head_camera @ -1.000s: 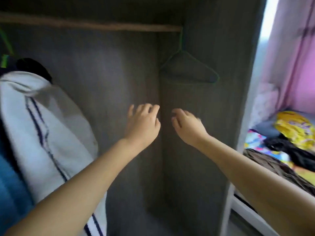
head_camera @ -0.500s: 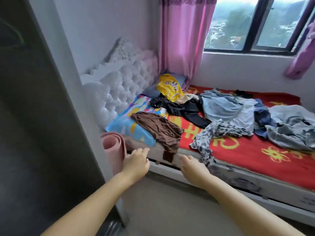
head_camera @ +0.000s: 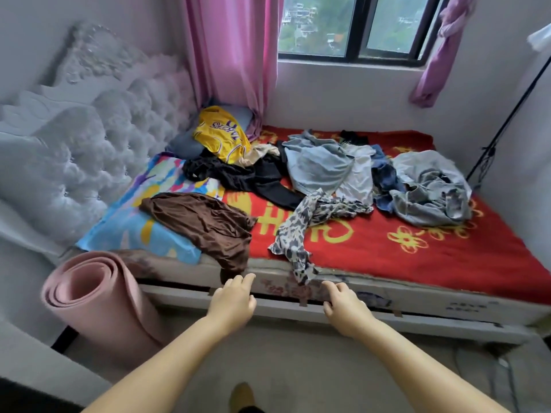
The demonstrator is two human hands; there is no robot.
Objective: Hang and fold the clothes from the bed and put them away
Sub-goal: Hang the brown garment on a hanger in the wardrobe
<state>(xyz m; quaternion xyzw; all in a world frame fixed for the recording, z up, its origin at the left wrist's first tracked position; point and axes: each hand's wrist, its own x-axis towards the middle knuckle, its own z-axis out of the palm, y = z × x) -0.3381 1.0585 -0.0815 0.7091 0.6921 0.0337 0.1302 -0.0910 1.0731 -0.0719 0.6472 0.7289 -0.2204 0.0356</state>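
A: Okay, hands first. We have the left hand [head_camera: 232, 299] and the right hand [head_camera: 343, 304] both reached out toward the bed's near edge [head_camera: 417, 293], fingers loosely bent, nothing held in either.

B: Agreed, we log both as empty. Touching the mattress or not? We cannot tell from this angle.

A: Leave it. Clothes next. The brown garment [head_camera: 205, 223] lies half on the colourful pillow [head_camera: 131, 228], and its lower end hangs over the bed edge just above the left hand.

B: The leopard-print piece [head_camera: 310, 225] trails off the edge too, its tip between our two hands.

A: Further back we see the yellow jersey [head_camera: 219, 134] on a grey pillow [head_camera: 185, 143] by the pink curtain [head_camera: 235, 55], with the black garment [head_camera: 253, 177] just in front of it.

B: Then the light blue top [head_camera: 316, 165], something white [head_camera: 359, 174] beside it, dark blue denim [head_camera: 384, 177], and the grey heap [head_camera: 432, 186] at the right side. All on the red blanket [head_camera: 417, 251].

A: Extras: rolled pink mat [head_camera: 98, 296] standing on the floor beside the bed, next to the tufted white headboard [head_camera: 74, 162].

B: We also have the window [head_camera: 354, 25] behind the bed and a purple cloth [head_camera: 438, 55] hanging at its right.
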